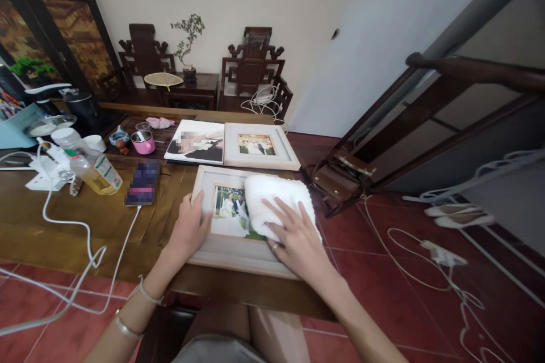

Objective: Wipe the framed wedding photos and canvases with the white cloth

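Observation:
A pale wooden photo frame (221,252) with a wedding picture lies flat at the table's near edge. My left hand (189,229) rests on the frame's left border, fingers curled over it and steadying it. A folded white cloth (272,198) lies on the right part of the glass. My right hand (296,238) presses flat on that cloth with its fingers spread.
Farther back lie a second frame (259,147) and a photo print (196,142). To the left are a phone (142,182), a bottle on its side (91,169), a pink cup (143,142), a power strip (45,173) and white cables. A brown bag (336,178) sits on the red tiled floor.

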`<state>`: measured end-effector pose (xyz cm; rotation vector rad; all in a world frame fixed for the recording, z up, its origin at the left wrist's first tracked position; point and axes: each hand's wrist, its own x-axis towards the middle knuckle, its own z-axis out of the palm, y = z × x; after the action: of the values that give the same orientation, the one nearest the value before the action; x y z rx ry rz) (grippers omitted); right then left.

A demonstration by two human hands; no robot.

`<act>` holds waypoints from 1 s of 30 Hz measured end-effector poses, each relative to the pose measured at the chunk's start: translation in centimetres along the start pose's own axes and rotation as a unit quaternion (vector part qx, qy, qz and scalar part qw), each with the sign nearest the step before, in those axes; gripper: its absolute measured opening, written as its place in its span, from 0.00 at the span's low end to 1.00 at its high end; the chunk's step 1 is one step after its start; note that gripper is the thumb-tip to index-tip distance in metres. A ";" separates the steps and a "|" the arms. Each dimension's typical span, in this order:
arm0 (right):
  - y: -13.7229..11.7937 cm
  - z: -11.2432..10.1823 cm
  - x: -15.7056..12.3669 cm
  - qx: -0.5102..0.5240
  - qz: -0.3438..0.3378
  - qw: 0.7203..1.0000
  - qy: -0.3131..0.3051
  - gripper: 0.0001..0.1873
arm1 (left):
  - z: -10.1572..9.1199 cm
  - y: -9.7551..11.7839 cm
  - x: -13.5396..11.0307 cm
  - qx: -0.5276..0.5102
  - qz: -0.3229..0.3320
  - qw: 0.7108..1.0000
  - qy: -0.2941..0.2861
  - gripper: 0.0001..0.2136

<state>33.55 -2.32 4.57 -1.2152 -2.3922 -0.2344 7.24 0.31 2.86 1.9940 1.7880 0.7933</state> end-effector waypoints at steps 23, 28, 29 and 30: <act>5.4 2.9 3.8 0.031 0.072 0.994 -0.083 0.19 | -0.8 -1.2 0.8 0.012 0.142 0.988 -0.054 0.26; 4.0 1.8 2.4 0.028 0.040 0.993 -0.103 0.19 | 0.0 -1.8 0.6 0.020 0.154 0.988 0.001 0.24; 3.9 1.7 2.3 0.028 0.040 0.993 -0.105 0.19 | 0.0 -1.9 0.8 0.021 0.157 0.987 0.001 0.24; 3.9 1.6 2.4 0.027 0.042 0.993 -0.104 0.19 | 0.0 -2.0 1.0 0.022 0.158 0.987 -0.004 0.23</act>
<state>34.91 2.31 4.08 -1.3708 -2.4958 -0.0162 5.68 1.59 1.87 2.3421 1.5147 0.8420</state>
